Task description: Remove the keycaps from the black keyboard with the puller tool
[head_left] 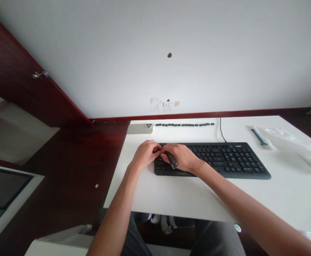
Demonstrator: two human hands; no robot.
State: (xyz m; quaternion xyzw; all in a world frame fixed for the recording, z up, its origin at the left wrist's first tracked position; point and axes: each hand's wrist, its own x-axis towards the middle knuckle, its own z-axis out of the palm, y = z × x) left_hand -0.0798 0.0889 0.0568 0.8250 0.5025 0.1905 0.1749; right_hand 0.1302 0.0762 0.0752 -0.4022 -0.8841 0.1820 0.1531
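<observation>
**Two-hand work at the left end of a black keyboard (211, 160)**

The right hand (178, 157) held a dark handled tool (172, 161) in a narrow grip, its lower end over the keys and just beside the left hand (145, 154). The curled fingers (157, 150) of that hand touched the keyboard; whether that grip held anything could not be determined. The keyboard lay on a white counter (134, 192). A row of small black pieces (184, 124) and a smartphone (139, 128) lay along the far edge; a blue-handled tool (258, 137) rested on a clear plastic sheet (286, 145) at right.
</observation>
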